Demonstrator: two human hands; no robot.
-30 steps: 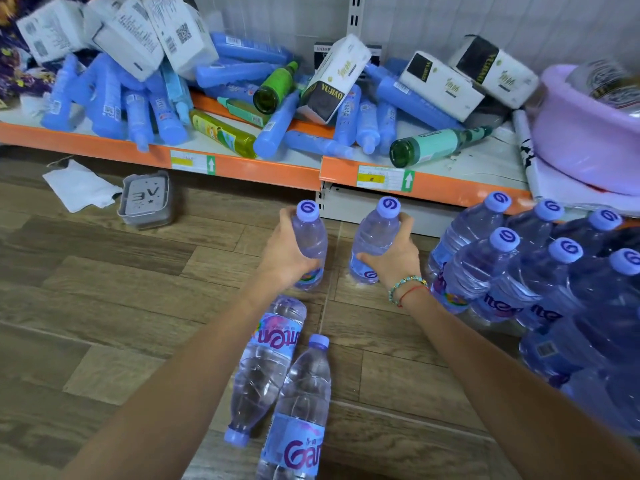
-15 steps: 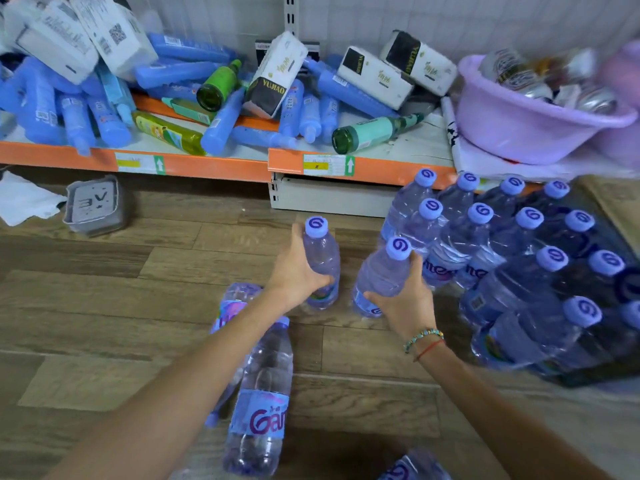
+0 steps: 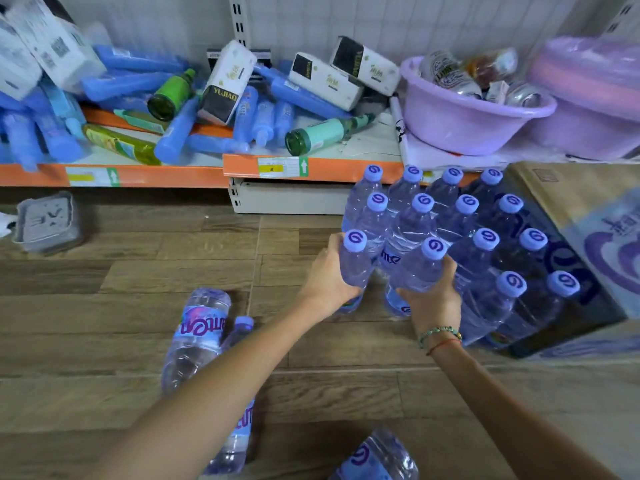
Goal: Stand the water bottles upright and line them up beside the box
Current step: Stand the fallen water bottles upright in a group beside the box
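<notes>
My left hand grips an upright clear water bottle with a purple cap. My right hand grips a second upright bottle. Both bottles stand on the wooden floor, touching the left edge of a block of several upright bottles. That block stands against the left side of a cardboard box at the right. Two bottles lie flat on the floor: one left of my left forearm, another partly hidden under it. A third lying bottle shows at the bottom edge.
A low orange-edged shelf runs along the back, piled with blue tubes, green glass bottles and white cartons. Purple basins sit on it at the right. A grey square container rests on the floor at the left.
Both hands have carried their bottles rightward and now hold them against the standing block. The view has swung right, bringing the cardboard box into sight.
</notes>
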